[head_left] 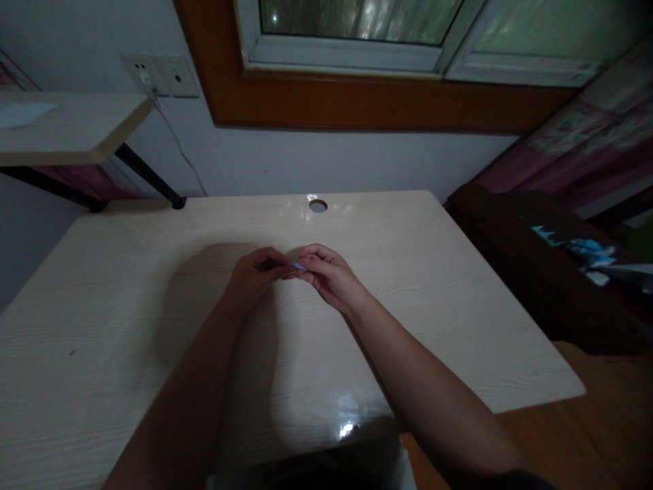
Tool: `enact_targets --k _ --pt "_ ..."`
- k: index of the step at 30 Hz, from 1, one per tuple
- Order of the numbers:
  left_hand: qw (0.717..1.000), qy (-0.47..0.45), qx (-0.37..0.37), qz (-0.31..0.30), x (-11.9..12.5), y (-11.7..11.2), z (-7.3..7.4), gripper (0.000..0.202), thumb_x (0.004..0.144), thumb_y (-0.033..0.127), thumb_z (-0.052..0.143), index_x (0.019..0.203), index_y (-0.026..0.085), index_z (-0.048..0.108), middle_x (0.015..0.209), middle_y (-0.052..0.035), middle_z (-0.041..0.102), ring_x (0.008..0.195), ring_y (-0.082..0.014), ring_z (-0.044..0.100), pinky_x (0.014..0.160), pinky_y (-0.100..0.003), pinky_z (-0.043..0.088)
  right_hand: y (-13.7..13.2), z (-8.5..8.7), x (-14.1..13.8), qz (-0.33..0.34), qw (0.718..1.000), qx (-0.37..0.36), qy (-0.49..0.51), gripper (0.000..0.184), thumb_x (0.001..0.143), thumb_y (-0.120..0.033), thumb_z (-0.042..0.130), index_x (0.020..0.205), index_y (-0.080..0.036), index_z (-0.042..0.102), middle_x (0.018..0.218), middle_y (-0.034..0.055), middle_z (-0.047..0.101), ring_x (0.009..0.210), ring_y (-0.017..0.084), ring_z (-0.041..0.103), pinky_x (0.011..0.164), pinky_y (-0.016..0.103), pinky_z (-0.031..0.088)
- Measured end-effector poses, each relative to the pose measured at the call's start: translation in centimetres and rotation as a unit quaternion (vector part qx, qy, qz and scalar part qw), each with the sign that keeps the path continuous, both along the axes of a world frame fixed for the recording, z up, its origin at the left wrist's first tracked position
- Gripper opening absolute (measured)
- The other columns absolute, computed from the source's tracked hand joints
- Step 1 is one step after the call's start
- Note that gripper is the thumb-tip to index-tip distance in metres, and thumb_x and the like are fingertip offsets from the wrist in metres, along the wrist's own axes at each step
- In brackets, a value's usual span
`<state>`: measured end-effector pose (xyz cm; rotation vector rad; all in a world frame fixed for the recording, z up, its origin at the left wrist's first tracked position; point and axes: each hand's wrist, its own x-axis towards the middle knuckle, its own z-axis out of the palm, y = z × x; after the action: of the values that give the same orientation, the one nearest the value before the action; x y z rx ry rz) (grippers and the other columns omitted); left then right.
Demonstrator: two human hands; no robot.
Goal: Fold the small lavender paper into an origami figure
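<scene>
Between my two hands is a small, light purple piece, mostly covered by fingers; its kind is too small to make out. My left hand pinches its left end between thumb and fingers. At its right end, my right hand grips it the same way, thumb on top and fingers curled. Both hands are close together over the middle of the pale wood-grain desk, near its far half.
A round cable hole sits near the desk's back edge. At the left, a raised shelf stands on black legs. A white cord runs down from a wall socket. Dark furniture with assorted items stands at the right.
</scene>
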<state>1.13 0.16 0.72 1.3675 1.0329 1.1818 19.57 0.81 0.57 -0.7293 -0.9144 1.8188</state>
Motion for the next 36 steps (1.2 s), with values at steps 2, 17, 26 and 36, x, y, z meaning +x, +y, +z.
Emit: enact_targets --k 2,17,26,36 --pt "1.000 -0.005 0.003 0.004 0.0 0.0 0.0 0.023 0.069 0.035 0.083 0.079 0.018 0.070 0.072 -0.0015 0.073 0.065 -0.0163 0.068 0.065 -0.029 0.057 0.0 0.2 -0.1 -0.008 1.000 -0.001 -0.001 0.020 0.073 -0.027 0.081 0.087 -0.021 0.069 0.079 -0.0013 0.069 0.071 0.011 0.063 0.070 0.026 0.053" --pt "0.998 -0.013 0.057 -0.003 0.1 0.0 0.1 0.025 0.071 0.034 0.084 0.080 0.018 0.067 0.074 0.0002 0.066 0.066 -0.0127 0.063 0.064 -0.025 0.053 -0.1 0.1 -0.2 -0.012 1.000 0.011 -0.009 0.023 0.071 -0.026 0.082 0.089 -0.021 0.070 0.076 -0.0024 0.066 0.065 0.009 0.061 0.063 0.023 0.051" --pt "0.979 0.076 0.191 -0.009 -0.3 0.5 -0.5 0.012 0.079 0.029 0.078 0.085 0.021 0.073 0.081 -0.0022 0.067 0.074 -0.0137 0.064 0.067 -0.025 0.052 0.0 0.1 -0.3 -0.017 1.000 -0.003 0.005 0.020 0.072 -0.021 0.081 0.088 -0.018 0.070 0.075 -0.0026 0.066 0.063 0.007 0.060 0.060 0.020 0.049" --pt "0.979 0.099 0.176 0.016 -0.4 0.1 -0.8 0.010 0.079 0.026 0.077 0.084 0.020 0.072 0.078 -0.0007 0.070 0.068 -0.0132 0.067 0.064 -0.024 0.054 0.0 -0.1 -0.3 -0.022 1.000 0.017 -0.009 0.017 0.075 -0.024 0.079 0.088 -0.020 0.069 0.076 -0.0021 0.067 0.064 0.008 0.060 0.060 0.021 0.049"
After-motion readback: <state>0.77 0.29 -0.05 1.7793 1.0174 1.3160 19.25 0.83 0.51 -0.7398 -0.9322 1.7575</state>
